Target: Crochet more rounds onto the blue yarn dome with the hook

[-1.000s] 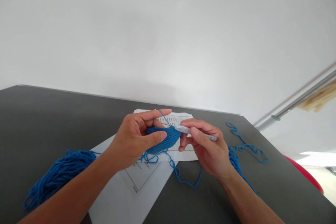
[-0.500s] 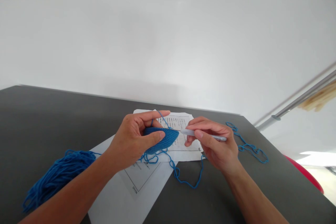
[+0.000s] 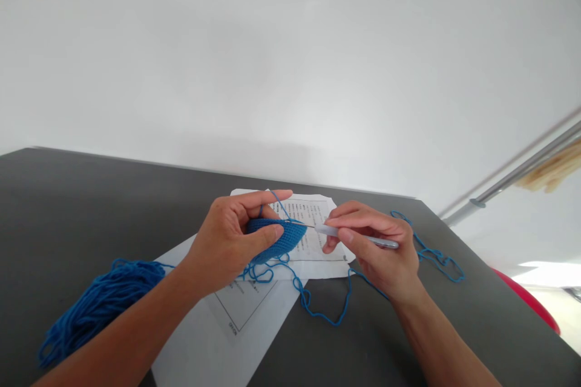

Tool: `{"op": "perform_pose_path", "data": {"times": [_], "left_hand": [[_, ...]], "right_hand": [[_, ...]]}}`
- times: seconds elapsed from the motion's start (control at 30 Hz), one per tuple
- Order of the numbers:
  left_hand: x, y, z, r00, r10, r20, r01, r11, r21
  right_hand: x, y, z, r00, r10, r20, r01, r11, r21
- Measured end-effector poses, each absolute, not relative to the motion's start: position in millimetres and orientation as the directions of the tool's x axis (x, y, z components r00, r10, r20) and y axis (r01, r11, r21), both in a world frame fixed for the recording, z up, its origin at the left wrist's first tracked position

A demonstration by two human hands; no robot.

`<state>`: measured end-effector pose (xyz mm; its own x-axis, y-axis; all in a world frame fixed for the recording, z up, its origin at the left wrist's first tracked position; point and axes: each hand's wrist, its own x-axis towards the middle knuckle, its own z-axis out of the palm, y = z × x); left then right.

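Observation:
A blue crocheted piece (image 3: 290,236) is pinched under the thumb of my left hand (image 3: 231,239), which is closed on its left side. A strand of blue yarn (image 3: 280,204) runs from the raised left index finger down to the top edge of the piece. My right hand (image 3: 379,242) grips a crochet hook (image 3: 329,230) by its pale handle, thumb and fingers together. The hook's thin metal shaft lies along the piece's upper edge, pointing left; its tip is too small to make out.
Printed sheets (image 3: 227,338) lie beneath my hands on the dark table (image 3: 136,193). A blue yarn skein (image 3: 104,302) sits at the left, partly behind my forearm. Loose yarn (image 3: 438,257) curls at the right. A white wall (image 3: 290,60) stands behind the table.
My right hand and the hook have shifted slightly right, showing more of the metal shaft. The left hand and the crocheted piece have moved slightly left.

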<state>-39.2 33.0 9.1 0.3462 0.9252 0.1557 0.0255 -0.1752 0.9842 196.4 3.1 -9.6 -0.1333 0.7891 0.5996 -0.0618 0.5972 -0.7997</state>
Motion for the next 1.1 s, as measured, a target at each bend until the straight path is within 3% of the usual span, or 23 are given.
{"op": "perform_pose_path", "data": {"times": [0.23,0.5,0.93,1.1], "left_hand": [[-39,33,8,0.306,0.93,0.206,0.065,-0.236,0.97],[-36,31,3,0.233,0.913,0.334,0.203,-0.382,0.902],[-30,29,4,0.263,0.816,0.514,0.433,-0.576,0.693],[-26,26,4,0.233,0.857,0.46,0.354,-0.515,0.781]], "right_hand": [[195,2,-10,-0.12,0.771,0.625,-0.019,0.628,-0.778],[190,0,-4,-0.099,0.737,0.668,0.154,0.675,-0.722],[180,-1,-5,-0.14,0.678,0.721,0.316,0.721,-0.617],[167,-2,-17,-0.172,0.656,0.735,0.407,0.727,-0.553]]}}
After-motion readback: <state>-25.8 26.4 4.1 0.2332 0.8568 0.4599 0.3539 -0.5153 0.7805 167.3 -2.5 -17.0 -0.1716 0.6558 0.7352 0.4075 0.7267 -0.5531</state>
